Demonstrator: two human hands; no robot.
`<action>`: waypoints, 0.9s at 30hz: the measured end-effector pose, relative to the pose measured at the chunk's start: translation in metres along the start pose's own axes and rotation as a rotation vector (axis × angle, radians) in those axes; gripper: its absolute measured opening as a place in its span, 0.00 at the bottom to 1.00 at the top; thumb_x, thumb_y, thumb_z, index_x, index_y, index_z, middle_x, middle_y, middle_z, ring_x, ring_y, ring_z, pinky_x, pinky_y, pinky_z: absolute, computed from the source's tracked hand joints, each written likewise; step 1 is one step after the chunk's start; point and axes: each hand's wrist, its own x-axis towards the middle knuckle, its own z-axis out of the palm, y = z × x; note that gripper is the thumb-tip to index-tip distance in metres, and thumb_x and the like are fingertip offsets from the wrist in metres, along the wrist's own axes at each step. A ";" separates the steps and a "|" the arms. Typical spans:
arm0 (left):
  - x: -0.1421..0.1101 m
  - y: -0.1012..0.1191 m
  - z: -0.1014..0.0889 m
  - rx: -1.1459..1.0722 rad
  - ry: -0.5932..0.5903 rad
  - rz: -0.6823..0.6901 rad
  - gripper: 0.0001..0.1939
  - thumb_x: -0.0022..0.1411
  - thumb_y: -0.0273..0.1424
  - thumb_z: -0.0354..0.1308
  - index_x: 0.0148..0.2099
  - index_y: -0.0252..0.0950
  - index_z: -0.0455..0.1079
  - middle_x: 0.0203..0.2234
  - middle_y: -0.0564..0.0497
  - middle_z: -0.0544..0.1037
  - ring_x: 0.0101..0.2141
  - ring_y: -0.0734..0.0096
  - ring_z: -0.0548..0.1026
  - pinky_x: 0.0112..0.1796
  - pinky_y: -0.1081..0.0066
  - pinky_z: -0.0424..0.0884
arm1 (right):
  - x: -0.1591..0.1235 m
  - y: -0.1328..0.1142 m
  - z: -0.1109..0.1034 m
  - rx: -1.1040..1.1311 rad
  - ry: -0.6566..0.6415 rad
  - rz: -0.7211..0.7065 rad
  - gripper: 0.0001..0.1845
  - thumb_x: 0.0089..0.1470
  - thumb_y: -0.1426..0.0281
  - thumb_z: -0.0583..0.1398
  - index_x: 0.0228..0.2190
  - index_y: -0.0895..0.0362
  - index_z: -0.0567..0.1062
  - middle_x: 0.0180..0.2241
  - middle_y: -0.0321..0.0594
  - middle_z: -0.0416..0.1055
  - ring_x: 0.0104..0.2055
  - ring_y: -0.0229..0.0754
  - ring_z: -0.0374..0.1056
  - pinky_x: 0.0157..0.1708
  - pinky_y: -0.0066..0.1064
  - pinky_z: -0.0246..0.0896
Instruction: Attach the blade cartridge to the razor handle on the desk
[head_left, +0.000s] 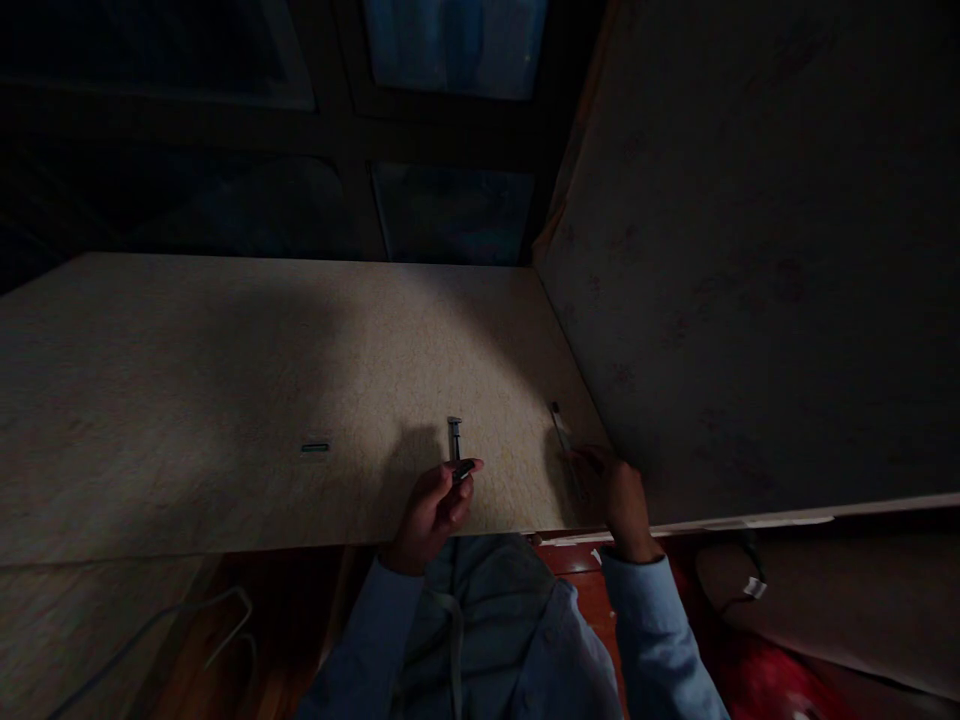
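Observation:
My left hand [435, 510] is closed, pinching a small dark object [463, 470] with a pale edge; its kind is too dim to make out. Just beyond those fingertips lies a small caliper-like tool [454, 430], its lower end hidden behind the hand. Over at the right side of the tabletop, my right hand [619, 495] has its fingers at a long, thin, pen-like stick [561, 430] with a dark tip. Shadow covers these fingers, so whether they grip the stick or only touch it is unclear.
A small dark green-edged strip [315, 448] lies left on the pale patterned table [247, 400]. A flowered wall panel [712, 300] borders the right side; dark window panes [454, 210] stand behind. A cable [187, 605] hangs at lower left. The light is dim.

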 end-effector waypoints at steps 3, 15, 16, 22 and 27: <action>0.007 -0.008 0.030 0.106 -0.006 -0.032 0.29 0.49 0.48 0.69 0.45 0.29 0.76 0.23 0.54 0.67 0.17 0.86 0.59 0.15 0.79 0.47 | -0.015 -0.015 -0.001 0.154 0.092 -0.090 0.25 0.58 0.51 0.57 0.39 0.60 0.80 0.36 0.50 0.78 0.32 0.45 0.73 0.31 0.31 0.64; 0.027 -0.041 0.058 0.143 -0.011 -0.176 0.27 0.47 0.51 0.68 0.30 0.32 0.65 0.20 0.57 0.64 0.17 0.85 0.58 0.17 0.78 0.47 | -0.040 -0.055 -0.003 0.278 -0.028 -0.404 0.22 0.60 0.55 0.59 0.45 0.59 0.78 0.33 0.43 0.74 0.27 0.38 0.68 0.28 0.29 0.66; 0.026 -0.040 0.056 0.128 -0.046 -0.207 0.26 0.49 0.51 0.67 0.30 0.32 0.65 0.21 0.56 0.64 0.17 0.85 0.58 0.17 0.78 0.47 | -0.038 -0.052 -0.003 0.270 -0.041 -0.427 0.21 0.61 0.56 0.59 0.45 0.59 0.78 0.32 0.43 0.74 0.27 0.38 0.69 0.28 0.29 0.67; 0.025 -0.038 0.049 0.113 -0.118 -0.310 0.27 0.51 0.52 0.66 0.32 0.31 0.67 0.22 0.55 0.66 0.17 0.85 0.59 0.17 0.77 0.45 | -0.034 -0.043 -0.008 0.233 -0.128 -0.551 0.15 0.62 0.62 0.58 0.44 0.54 0.79 0.33 0.43 0.72 0.31 0.38 0.70 0.31 0.28 0.68; 0.027 -0.043 0.047 0.144 -0.111 -0.325 0.27 0.52 0.53 0.64 0.31 0.30 0.67 0.22 0.53 0.68 0.17 0.85 0.59 0.17 0.78 0.45 | -0.031 -0.045 -0.015 0.190 -0.192 -0.627 0.15 0.64 0.63 0.56 0.44 0.55 0.80 0.34 0.44 0.72 0.34 0.39 0.71 0.34 0.28 0.67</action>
